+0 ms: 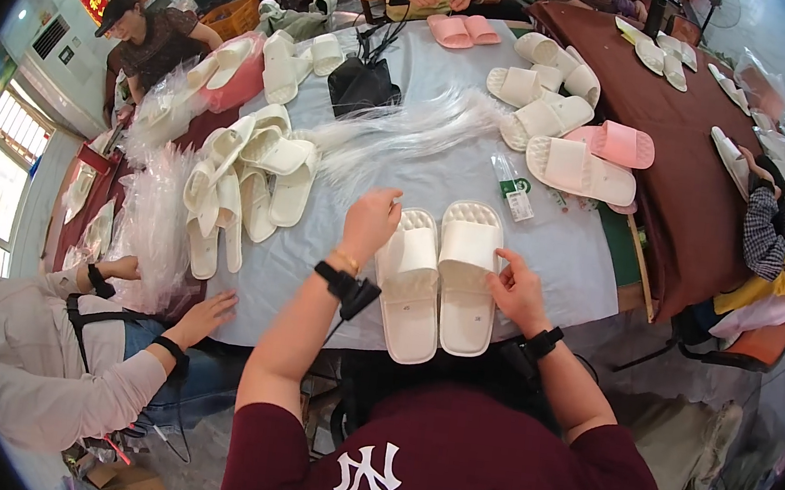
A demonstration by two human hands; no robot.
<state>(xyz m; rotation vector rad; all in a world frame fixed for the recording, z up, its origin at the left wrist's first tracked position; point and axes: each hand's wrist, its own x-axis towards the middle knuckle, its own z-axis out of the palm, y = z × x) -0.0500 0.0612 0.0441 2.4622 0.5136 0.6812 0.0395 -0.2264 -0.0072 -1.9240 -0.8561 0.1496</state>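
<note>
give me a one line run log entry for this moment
left hand on left cream slipper | right hand on right cream slipper | pair side by side on grey table

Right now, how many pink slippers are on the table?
3: two pink slippers side by side at the far edge, one at right among white ones. More may be hidden.

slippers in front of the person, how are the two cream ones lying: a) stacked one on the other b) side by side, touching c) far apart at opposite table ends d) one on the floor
b, the left slipper and the right slipper lie flat next to each other on the grey table, edges meeting, with the left hand and the right hand on them.
</note>
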